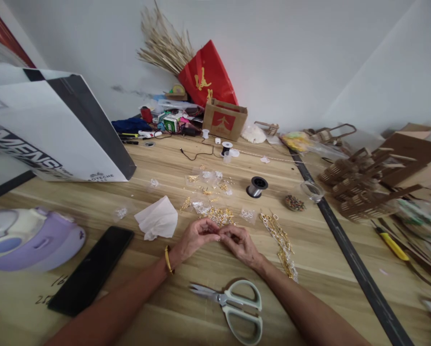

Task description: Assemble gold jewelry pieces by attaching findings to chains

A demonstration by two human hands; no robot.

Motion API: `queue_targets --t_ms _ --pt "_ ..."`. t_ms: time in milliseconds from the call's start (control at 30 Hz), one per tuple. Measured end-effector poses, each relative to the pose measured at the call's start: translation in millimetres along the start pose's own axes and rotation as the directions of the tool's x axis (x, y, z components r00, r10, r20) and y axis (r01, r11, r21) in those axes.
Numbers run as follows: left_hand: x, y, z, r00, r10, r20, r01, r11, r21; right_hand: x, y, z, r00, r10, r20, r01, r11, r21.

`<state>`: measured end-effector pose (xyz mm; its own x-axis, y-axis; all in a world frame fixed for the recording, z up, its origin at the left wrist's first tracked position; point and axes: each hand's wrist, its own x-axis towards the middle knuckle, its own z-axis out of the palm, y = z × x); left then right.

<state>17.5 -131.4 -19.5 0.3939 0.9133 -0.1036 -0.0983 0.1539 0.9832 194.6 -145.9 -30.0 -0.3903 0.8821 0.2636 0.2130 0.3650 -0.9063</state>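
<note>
My left hand and my right hand meet fingertip to fingertip over a wooden table. Both are closed in a pinch on something tiny that I cannot make out. Just beyond the fingers lies a heap of small gold pieces in clear packets. A row of gold chain pieces runs along the table right of my right hand. A gold bangle sits on my left wrist. Scissors with pale handles lie between my forearms.
A black phone and a purple container lie at left, with a crumpled tissue nearby. A white shopping bag stands behind. A thread spool, a bead dish, wooden baskets and a red bag lie farther off.
</note>
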Motion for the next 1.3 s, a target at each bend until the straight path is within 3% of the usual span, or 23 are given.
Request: queue_targets --t_ms 767,1300 --pt "0.7 -4.4 1.0 0.999 -0.003 0.038 0.003 1.0 0.003 -0.6 -0.7 2.2 1.0 0.025 0.016 -0.026 0.999 0.03" --pt "-0.4 -3.0 2.3 0.997 -0.023 0.072 0.024 1.0 -0.017 6.5 -5.3 3.1 0.978 0.197 0.074 -0.21 0.935 0.284"
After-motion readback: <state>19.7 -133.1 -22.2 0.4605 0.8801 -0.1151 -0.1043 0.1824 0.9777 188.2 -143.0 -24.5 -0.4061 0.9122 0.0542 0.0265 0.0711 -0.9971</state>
